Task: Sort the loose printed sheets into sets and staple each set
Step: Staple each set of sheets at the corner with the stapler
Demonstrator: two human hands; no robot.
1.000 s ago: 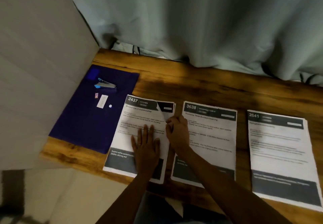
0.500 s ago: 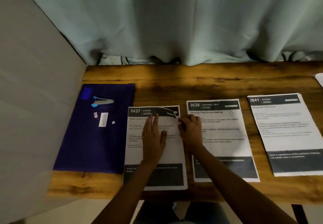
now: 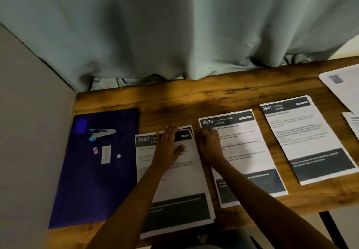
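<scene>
1. Sheets are lying in three printed stacks side by side on the near part of the wooden table (image 3: 194,97). The 2437 stack (image 3: 174,182) is on the left, the 3638 stack (image 3: 244,151) in the middle and the 2641 stack (image 3: 307,141) on the right, each apart from its neighbour.
2. The left hand (image 3: 169,147) is resting flat on the far half of the 2437 stack. Its fingers are lying straight and close together, reaching over the dark header band, with the thumb spreading to the right. It is pressing the paper down and gripping nothing.
3. The right hand (image 3: 208,147) is sitting just right of it, at the right edge of the 2437 stack and partly over the left edge of the 3638 stack. Its fingers are curling inward, but blur is hiding whether they are pinching a sheet edge, so I cannot tell.
4. At the far right corner of the 2437 stack, a lower sheet's dark corner (image 3: 187,132) is poking out askew from under the top sheet.
5. The stapler (image 3: 102,134), blue and silver, is lying on the purple folder (image 3: 87,190) at the left, well apart from both hands. A white strip (image 3: 106,154), a white dot (image 3: 118,156) and a tiny box (image 3: 95,150) are lying near it.
6. More white sheets (image 3: 342,85) are lying at the far right of the table, and a pale curtain (image 3: 174,35) is hanging behind its far edge.
</scene>
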